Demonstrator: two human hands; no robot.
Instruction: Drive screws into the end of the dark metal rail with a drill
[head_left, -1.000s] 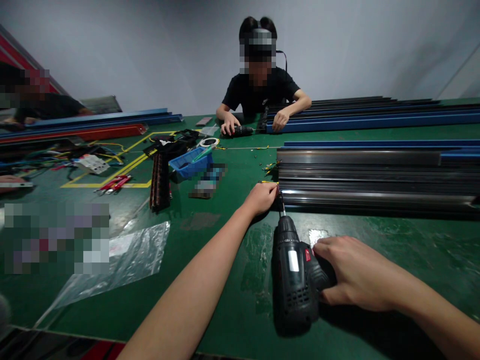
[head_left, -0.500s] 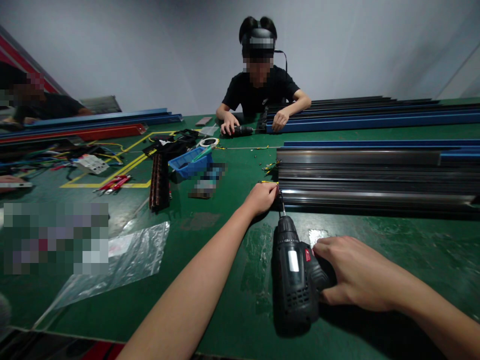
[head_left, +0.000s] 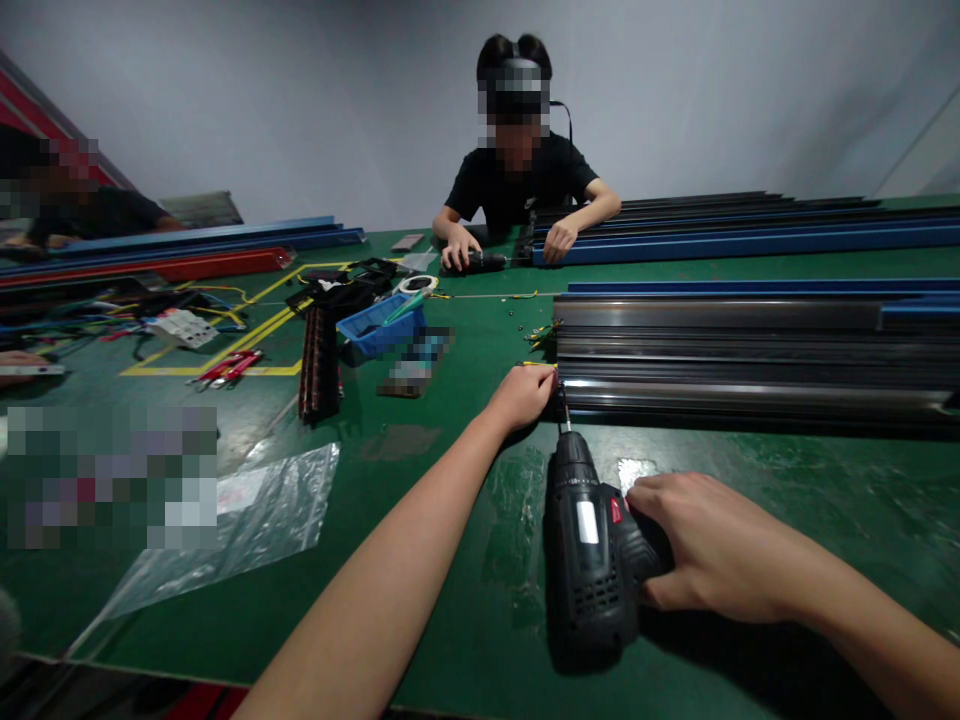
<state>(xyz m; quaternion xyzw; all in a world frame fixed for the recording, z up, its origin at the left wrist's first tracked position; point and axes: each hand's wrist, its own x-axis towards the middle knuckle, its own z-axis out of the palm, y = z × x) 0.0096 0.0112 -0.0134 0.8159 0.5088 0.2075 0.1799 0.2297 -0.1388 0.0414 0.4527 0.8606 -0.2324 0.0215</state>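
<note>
My right hand [head_left: 701, 545] is wrapped round the handle of a black cordless drill [head_left: 589, 560], which lies on its side on the green table. The drill's bit [head_left: 567, 408] points away from me and reaches the near left corner of a dark metal profile [head_left: 720, 385]. At that same corner is my left hand [head_left: 523, 397], its fingers closed. A thin yellow-green wire [head_left: 536, 364] shows beside its fingertips; whatever else the fingers hold is hidden. More yellow-green wires [head_left: 541, 334] stick out from the profile's left end.
Across the table a co-worker [head_left: 517, 180] holds another drill [head_left: 487, 261] against blue and black profiles [head_left: 712, 243]. A blue bin [head_left: 382, 328], a brown-black strip [head_left: 319, 365], red-handled tools [head_left: 229, 369] and a clear plastic bag [head_left: 277, 510] lie left. Another person [head_left: 90, 210] is at far left.
</note>
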